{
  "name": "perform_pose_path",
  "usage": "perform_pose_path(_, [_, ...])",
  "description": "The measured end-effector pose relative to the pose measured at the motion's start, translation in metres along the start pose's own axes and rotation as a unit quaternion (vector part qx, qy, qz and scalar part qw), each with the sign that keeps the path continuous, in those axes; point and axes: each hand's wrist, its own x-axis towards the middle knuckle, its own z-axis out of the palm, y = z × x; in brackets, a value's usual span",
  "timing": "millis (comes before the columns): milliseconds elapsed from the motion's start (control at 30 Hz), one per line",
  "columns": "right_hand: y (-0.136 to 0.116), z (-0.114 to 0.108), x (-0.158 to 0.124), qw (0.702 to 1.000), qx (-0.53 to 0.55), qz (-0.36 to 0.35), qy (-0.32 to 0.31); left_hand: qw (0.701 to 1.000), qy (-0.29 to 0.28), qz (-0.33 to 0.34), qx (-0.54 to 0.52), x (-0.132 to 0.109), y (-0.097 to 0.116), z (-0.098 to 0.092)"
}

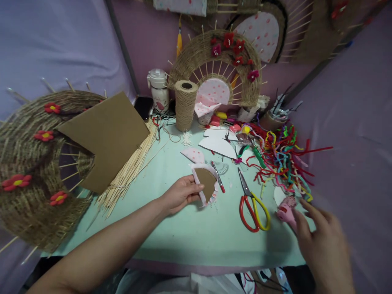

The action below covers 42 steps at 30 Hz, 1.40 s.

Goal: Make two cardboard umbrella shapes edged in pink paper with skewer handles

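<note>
My left hand (pixel 182 194) is closed on a cardboard half-circle (pixel 206 183), its thumb pressed on the face. White fabric wraps the piece's straight edge, and snipped fabric tabs fold over its curved rim. At the right, my right hand (pixel 321 237) is blurred, with its fingers spread beside a pink glue gun (pixel 287 214); whether they touch cannot be made out. Between the hands lie scissors (pixel 251 204) with one red and one yellow handle. A red and grey pen (pixel 218 177) rests just beyond the cardboard piece, across a clear protractor (pixel 223 167).
Bundled thin sticks (pixel 128 167) and a large brown cardboard sheet (pixel 107 139) lie left, by a woven twine fan (pixel 27 163). A twine spool (pixel 185 108) and white bottle (pixel 159 92) stand at the back. Colourful pipe cleaners (pixel 281 155) spread right, near white cut pieces (pixel 217 146).
</note>
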Motion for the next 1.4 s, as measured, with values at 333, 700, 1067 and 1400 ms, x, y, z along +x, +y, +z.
perform_pose_path(333, [-0.142, 0.085, -0.001, 0.629, 0.65, 0.22, -0.364, 0.996, -0.051, 0.012, 0.076, 0.002, -0.005, -0.002])
perform_pose_path(700, [-0.138, 0.082, -0.003, 0.77, 0.571, 0.106, -0.264, 0.994, -0.005, 0.012, 0.105, 0.002, -0.007, 0.003])
perform_pose_path(1067, [-0.133, 0.078, -0.003, 0.849, 0.471, 0.01, -0.237, 0.994, 0.013, -0.001, 0.105, 0.005, -0.009, -0.001])
perform_pose_path(1400, [-0.132, 0.078, -0.005, 0.886, 0.422, -0.043, -0.187, 0.989, 0.048, 0.021, 0.137, 0.007, -0.007, 0.001])
